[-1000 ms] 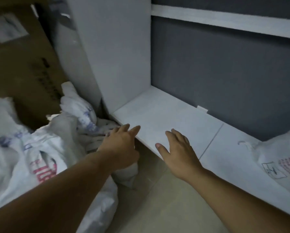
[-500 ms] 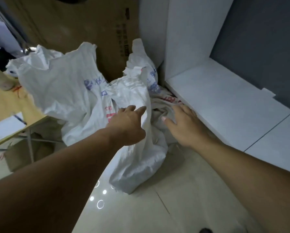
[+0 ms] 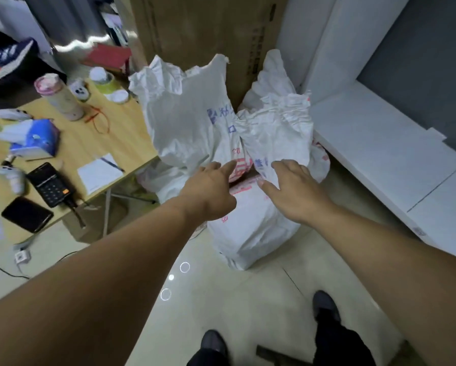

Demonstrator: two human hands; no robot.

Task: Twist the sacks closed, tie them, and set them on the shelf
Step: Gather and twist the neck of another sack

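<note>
Near sack point(image 3: 255, 233) stands on the floor point(image 3: 248, 299), long axis running from its base, nearest the person, up and away to a crumpled open mouth point(image 3: 282, 114). Not twisted and no tie visible. Left hand point(image 3: 208, 194) and right hand point(image 3: 295, 191) both reach toward its middle, fingers spread and relaxed, holding nothing. Whether the fingertips touch the cloth cannot be told. The mouth lies beyond the hands and a little right, so the right hand is nearer; judged next move is to reach farther and gather that neck before any twist. Second sack point(image 3: 184, 122) stands just left and behind, also open-topped; a third sack point(image 3: 271, 72) pokes up behind, against the cardboard box point(image 3: 200, 27). Shelf point(image 3: 374, 143), a low white ledge, runs along the right under a grey wall point(image 3: 419, 62), just beside the sacks. Cluttered wooden table point(image 3: 116, 138) close on the left, so the lift will likely have to swing right.
</note>
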